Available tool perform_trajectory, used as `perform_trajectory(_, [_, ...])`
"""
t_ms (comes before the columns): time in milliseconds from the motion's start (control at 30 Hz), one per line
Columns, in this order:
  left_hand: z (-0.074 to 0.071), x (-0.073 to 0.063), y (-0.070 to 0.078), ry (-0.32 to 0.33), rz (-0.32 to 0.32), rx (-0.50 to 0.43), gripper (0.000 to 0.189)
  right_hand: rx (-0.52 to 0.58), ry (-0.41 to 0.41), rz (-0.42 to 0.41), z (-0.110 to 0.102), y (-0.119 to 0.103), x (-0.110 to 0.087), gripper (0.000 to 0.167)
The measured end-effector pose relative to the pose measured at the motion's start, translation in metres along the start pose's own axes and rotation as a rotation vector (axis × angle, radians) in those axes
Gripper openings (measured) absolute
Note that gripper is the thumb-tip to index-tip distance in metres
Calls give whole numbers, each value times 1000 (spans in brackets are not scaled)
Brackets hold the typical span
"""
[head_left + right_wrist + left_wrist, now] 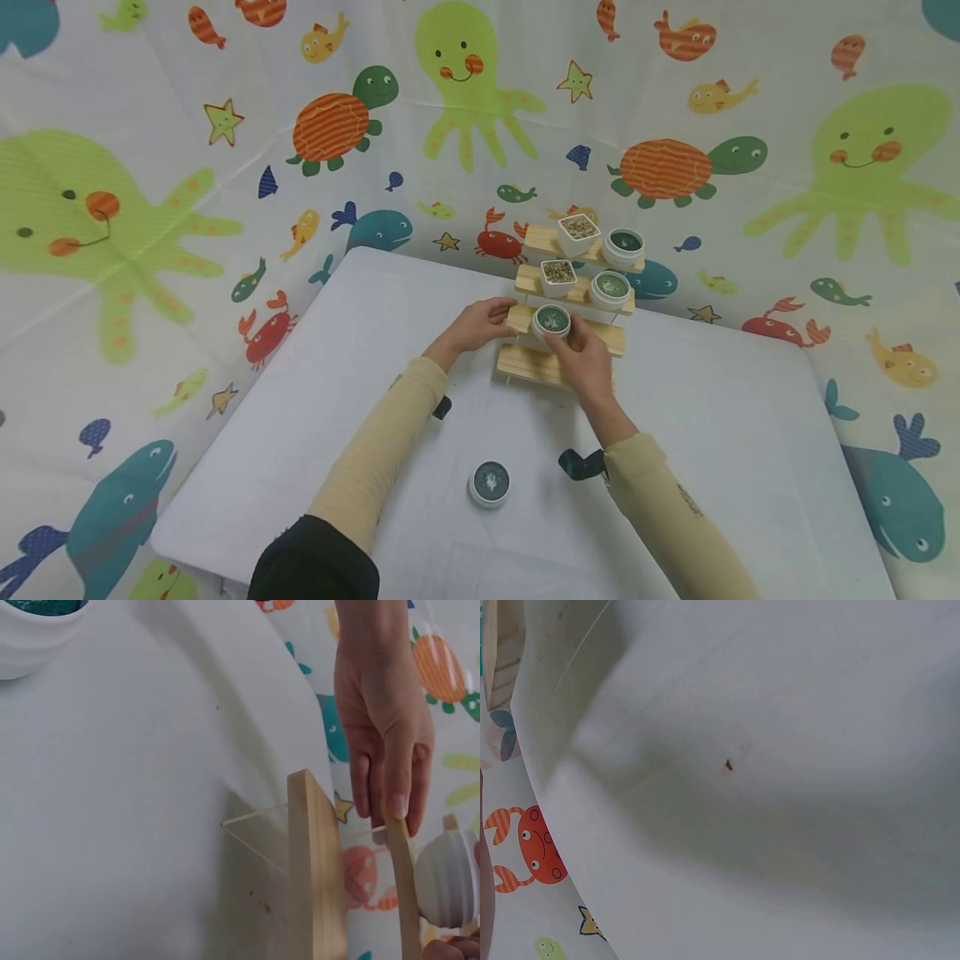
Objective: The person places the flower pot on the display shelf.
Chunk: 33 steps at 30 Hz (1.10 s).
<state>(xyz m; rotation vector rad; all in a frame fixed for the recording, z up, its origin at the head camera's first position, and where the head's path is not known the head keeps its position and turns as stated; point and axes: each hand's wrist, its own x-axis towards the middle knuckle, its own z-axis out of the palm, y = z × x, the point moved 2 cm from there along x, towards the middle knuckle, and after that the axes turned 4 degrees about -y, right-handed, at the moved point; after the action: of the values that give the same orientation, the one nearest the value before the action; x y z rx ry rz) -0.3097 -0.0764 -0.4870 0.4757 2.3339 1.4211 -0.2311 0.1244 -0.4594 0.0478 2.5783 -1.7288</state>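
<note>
A tiered wooden shelf [525, 360] with narrow plank steps stands on the white table. My left hand [480, 323] pinches the left end of its second step from the front; the right wrist view shows thumb and fingers on that plank [406, 889]. With my right hand [587, 360] I grip a round white pot [552, 320] with a green top, which sits on the same step. Part of the pot's right side is hidden by my fingers. Another round white pot [491, 483], filled with dark green, is on the table nearer to me.
Higher steps hold a square white pot [558, 277] with a speckled filling, a green-topped round pot [611, 289], another square pot [578, 234] and a dark-topped round pot [623, 247]. A sea-animal patterned curtain [525, 183] hangs close behind the shelf.
</note>
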Motion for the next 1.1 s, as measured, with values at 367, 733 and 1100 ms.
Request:
perform_trajectory(367, [1,0,1,4,-14,8,66,-58,-37,51,-12,11,-20,76])
perform_trajectory(733, [1,1,-2,2,-17,16,65,-83,-77,1,-15,23,-45,71])
perform_trajectory(1100, [1,1,-1,0,-19,8,66,-79,-114,17,-12,38,-65,69])
